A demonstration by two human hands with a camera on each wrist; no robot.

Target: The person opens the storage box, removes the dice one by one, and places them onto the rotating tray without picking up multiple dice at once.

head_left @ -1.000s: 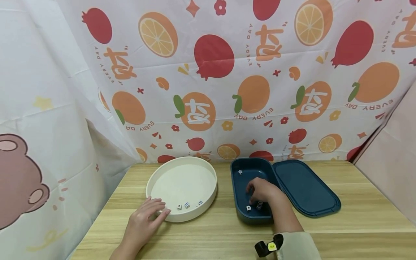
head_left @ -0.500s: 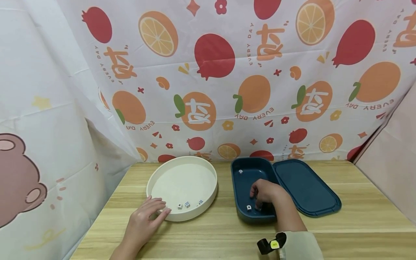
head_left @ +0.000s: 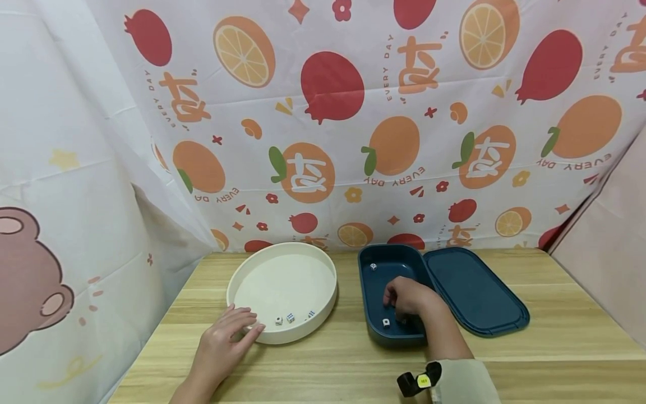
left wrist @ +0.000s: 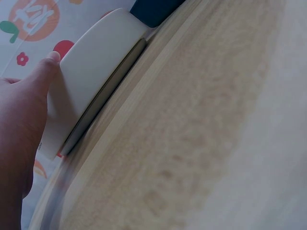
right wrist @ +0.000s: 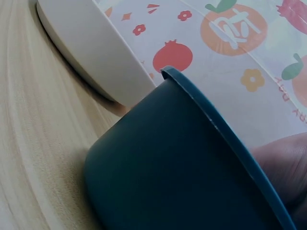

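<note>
A round cream tray (head_left: 282, 280) stands on the wooden table with a few white dice (head_left: 290, 318) near its front wall. My left hand (head_left: 222, 339) rests on the tray's near left rim, fingers loosely extended; in the left wrist view its thumb (left wrist: 45, 69) touches the rim. To the right is a deep blue box (head_left: 370, 292). My right hand (head_left: 411, 296) reaches into it, fingers curled and pointing down. Their tips are hidden, so I cannot tell whether they pinch anything. Beside them lies one die (head_left: 386, 322), and another die (head_left: 373, 266) sits at the box's far end.
A flat blue lid (head_left: 476, 292) lies right of the box, close against it. Behind the table (head_left: 323, 370) hangs a fruit-print cloth (head_left: 333, 157). The tray and box stand side by side with a narrow gap.
My right hand shifts slightly within the box, covering the dice that showed beneath its fingers a second ago. My left hand stays on the tray rim.
</note>
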